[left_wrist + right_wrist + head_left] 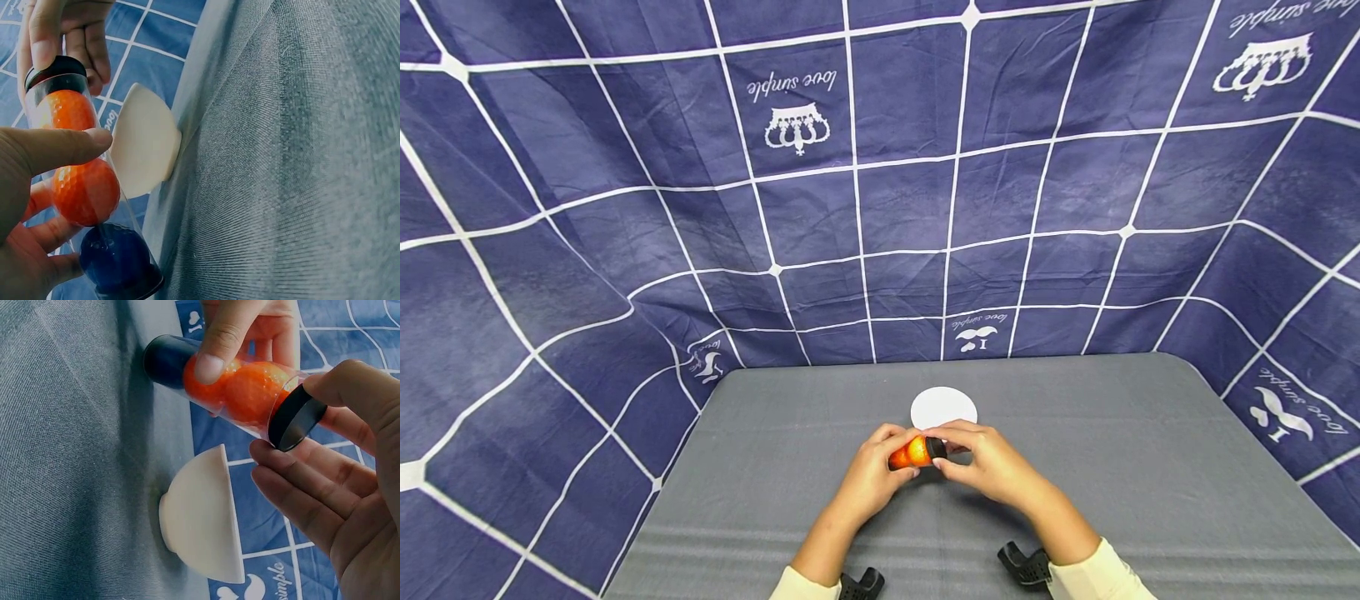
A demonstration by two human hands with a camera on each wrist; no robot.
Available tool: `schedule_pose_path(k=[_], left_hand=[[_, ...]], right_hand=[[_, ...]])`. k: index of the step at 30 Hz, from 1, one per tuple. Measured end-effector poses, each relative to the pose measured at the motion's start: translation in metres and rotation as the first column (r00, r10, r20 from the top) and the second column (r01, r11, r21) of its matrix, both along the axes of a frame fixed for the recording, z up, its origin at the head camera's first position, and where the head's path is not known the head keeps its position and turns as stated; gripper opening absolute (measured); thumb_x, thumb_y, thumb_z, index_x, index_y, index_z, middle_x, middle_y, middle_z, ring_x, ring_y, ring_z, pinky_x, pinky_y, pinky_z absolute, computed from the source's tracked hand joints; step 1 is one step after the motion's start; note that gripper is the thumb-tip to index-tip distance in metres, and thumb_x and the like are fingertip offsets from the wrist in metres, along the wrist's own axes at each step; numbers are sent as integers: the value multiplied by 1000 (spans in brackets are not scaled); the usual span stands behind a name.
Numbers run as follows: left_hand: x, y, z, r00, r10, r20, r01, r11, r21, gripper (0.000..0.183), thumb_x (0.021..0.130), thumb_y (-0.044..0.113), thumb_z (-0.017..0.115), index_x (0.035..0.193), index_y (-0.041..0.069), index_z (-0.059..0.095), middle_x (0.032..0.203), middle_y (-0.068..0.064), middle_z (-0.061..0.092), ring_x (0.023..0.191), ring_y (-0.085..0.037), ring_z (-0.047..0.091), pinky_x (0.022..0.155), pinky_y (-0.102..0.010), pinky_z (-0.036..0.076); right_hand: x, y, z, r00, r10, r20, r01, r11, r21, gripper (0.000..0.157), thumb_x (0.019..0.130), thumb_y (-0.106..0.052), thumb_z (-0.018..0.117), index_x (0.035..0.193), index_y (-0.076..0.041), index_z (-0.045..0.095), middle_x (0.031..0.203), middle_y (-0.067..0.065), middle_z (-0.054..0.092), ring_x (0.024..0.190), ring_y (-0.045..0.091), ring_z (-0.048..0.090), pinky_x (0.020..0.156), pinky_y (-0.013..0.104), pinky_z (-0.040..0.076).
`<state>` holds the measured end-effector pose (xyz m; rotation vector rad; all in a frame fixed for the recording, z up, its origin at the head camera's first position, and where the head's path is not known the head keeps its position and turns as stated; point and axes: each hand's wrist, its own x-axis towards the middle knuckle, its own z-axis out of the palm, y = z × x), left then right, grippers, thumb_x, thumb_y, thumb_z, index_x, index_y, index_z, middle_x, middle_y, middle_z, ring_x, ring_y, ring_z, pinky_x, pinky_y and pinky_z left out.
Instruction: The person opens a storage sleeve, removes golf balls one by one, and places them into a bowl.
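Note:
My left hand (868,477) grips a clear plastic tube (917,452), its thumb lying across the wall. Inside the tube are two orange dimpled balls, with a dark blue ball (115,255) at the far end. A black cap (296,419) covers the other end. My right hand (992,460) pinches this cap, thumb on one side and fingertips on the other. The tube is held tilted, close to a white bowl (943,406). In the right wrist view the bowl stands upright on the table, just below the tube.
A grey cloth covers the table (790,433). Blue curtains (895,208) with white grid lines hang behind it and at both sides. Black wrist mounts (1024,565) sit by the cream sleeves (1101,575) near the front.

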<state>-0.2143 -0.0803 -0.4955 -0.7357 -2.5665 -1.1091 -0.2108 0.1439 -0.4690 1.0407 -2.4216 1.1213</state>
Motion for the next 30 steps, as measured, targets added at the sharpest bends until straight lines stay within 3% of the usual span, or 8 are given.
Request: schedule_pose_path(k=[14,22,30], left_hand=[[0,0,1,1000,23,0,-23,999,25,56,74,8,88,126,21,70,110,1,67,100,-15,66,89,-31,54],[-1,1,1,999,33,-13,-33,999,38,57,75,11,87,128,22,69,112,-1,67,100,-17,67,87,-31,54],[0,2,1,998,63,-5,-62,995,81,55,77,13,87,129,18,69,114,-4,67,104,-19,68,93,-38,55]], right_hand=[[-1,-4,-2,999,-7,-53,5,999,-41,42,86,-11,79,127,-10,69,116,3,71,88,14,69,79,31,59],[-2,-6,-1,998,-30,-63,24,997,-80,43,85,-9,80,127,-8,69,118,2,70,101,14,69,83,36,60],[-2,-3,3,994,-72,-81,66,995,-80,44,84,-11,81,127,-9,69,116,2,68,98,14,69,81,32,60]])
